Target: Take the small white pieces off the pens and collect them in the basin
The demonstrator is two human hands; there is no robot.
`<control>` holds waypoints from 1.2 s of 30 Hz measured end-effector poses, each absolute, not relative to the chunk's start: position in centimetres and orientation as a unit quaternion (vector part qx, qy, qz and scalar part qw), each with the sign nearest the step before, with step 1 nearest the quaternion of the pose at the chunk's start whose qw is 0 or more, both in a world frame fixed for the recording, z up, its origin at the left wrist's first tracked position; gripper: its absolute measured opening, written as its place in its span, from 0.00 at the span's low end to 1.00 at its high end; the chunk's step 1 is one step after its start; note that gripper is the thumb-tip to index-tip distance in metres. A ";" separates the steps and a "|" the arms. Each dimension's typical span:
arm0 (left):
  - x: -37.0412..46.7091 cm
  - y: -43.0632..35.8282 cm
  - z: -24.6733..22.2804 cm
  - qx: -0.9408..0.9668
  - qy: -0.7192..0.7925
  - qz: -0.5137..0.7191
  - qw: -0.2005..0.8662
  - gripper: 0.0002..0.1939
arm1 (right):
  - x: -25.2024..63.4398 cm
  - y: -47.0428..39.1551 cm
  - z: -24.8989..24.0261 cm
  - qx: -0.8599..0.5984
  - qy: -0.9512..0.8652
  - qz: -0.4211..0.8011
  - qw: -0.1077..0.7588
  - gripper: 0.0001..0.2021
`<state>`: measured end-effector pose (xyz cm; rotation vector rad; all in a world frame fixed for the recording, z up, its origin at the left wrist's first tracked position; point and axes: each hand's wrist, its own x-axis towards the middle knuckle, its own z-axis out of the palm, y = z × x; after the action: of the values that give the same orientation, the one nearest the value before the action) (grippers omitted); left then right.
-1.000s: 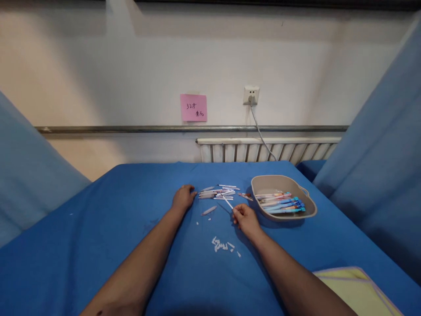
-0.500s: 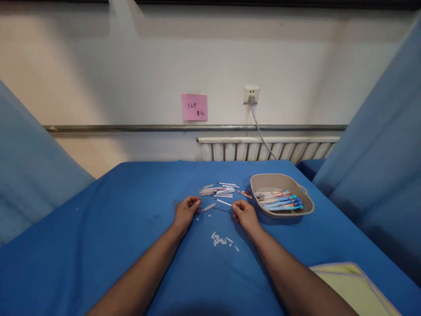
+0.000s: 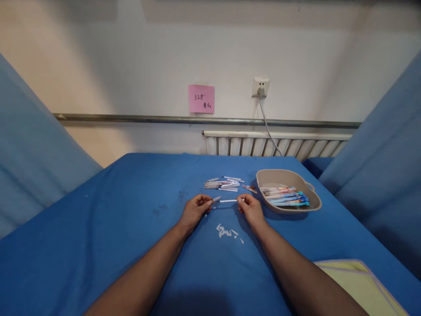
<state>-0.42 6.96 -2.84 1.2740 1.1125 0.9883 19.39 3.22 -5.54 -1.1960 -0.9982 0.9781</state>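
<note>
My right hand [image 3: 250,208] pinches the right end of a thin white pen refill [image 3: 227,201], which lies level between my two hands. At its dark-tipped left end, the fingers of my left hand [image 3: 198,208] are closed together around the tip. A translucent pen barrel [image 3: 217,199] shows just behind those left fingertips; its lower part is hidden by them. Beyond my hands lies a pile of pen barrels and white refills [image 3: 222,184]. Nearer to me is a scatter of small white plastic pieces [image 3: 224,231].
A beige basket [image 3: 289,210] with several colourful pens stands to the right of my right hand. Brownish pen parts [image 3: 250,188] lie beside it. A folded yellow cloth [image 3: 348,281] rests at lower right on the blue sheet [image 3: 131,210]. Blue curtains hang on both sides.
The refill's dark tip has come down and left to my left fingers. My left hand has moved right, over the near end of the pen barrel. The view has shifted slightly.
</note>
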 end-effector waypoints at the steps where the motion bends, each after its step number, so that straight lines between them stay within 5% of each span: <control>1: -0.4 7.0 -2.9 0.543 0.471 0.416 0.557 0.16 | 19.4 3.3 -5.6 -0.518 -0.430 0.424 0.606 0.14; 25: -0.1 7.1 -3.2 0.575 0.472 0.395 0.539 0.15 | 19.3 3.4 -5.8 -0.537 -0.438 0.413 0.591 0.16; 36: 0.0 6.3 -2.4 0.612 0.475 0.339 0.533 0.14 | 18.1 2.5 -6.2 -0.486 -0.565 0.458 0.485 0.11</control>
<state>0.00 6.26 -2.38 1.4598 1.1327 0.8081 18.06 2.47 -6.22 -1.1819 -1.3743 1.1153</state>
